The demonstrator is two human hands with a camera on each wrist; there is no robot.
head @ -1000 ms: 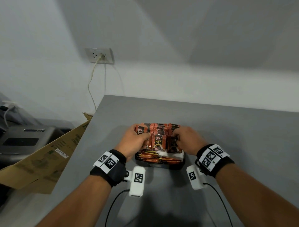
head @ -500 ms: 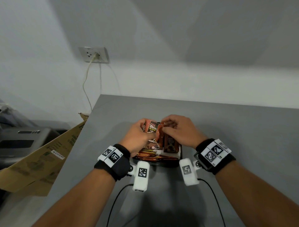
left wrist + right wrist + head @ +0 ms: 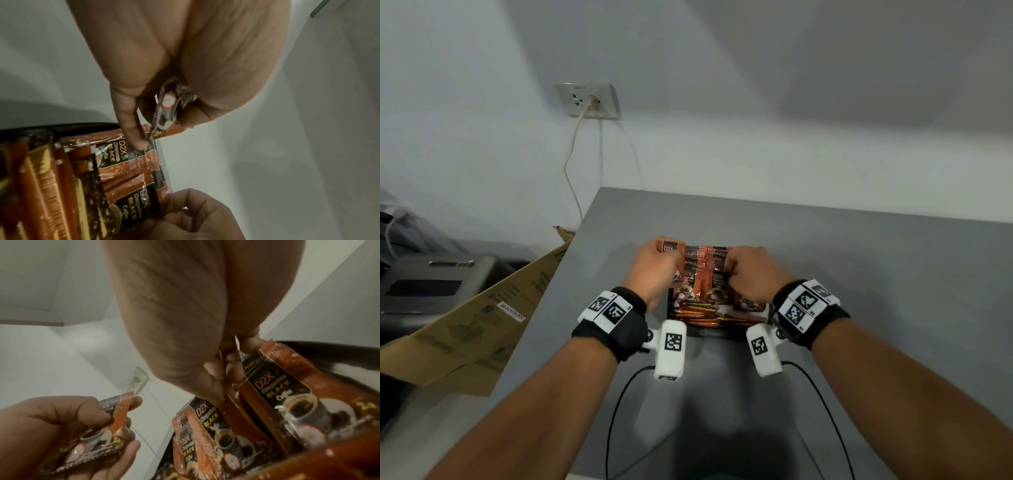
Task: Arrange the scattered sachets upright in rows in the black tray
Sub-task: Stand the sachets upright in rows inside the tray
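The black tray (image 3: 711, 335) sits on the grey table and holds rows of upright orange-and-black coffee sachets (image 3: 717, 291). Thin orange stick packs (image 3: 705, 313) lie flat along its near side. My left hand (image 3: 664, 263) hovers at the tray's far left corner and grips one loose sachet (image 3: 671, 247), seen edge-on in the left wrist view (image 3: 166, 110) and face-on in the right wrist view (image 3: 102, 434). My right hand (image 3: 736, 270) is down among the right-hand rows, its fingers (image 3: 232, 369) pinching the top of an upright sachet (image 3: 275, 386). The tray rim (image 3: 329, 352) shows behind them.
The table's left edge runs close to my left arm; beyond it lie a flattened cardboard box (image 3: 476, 318) and a grey machine (image 3: 424, 284). A wall socket (image 3: 589, 101) with a hanging cable is behind. Cables trail on the table toward me.
My hands were together over the tray around a lifted sachet. My left hand has since drawn left with the sachet, and my right hand has dropped into the right-hand rows.
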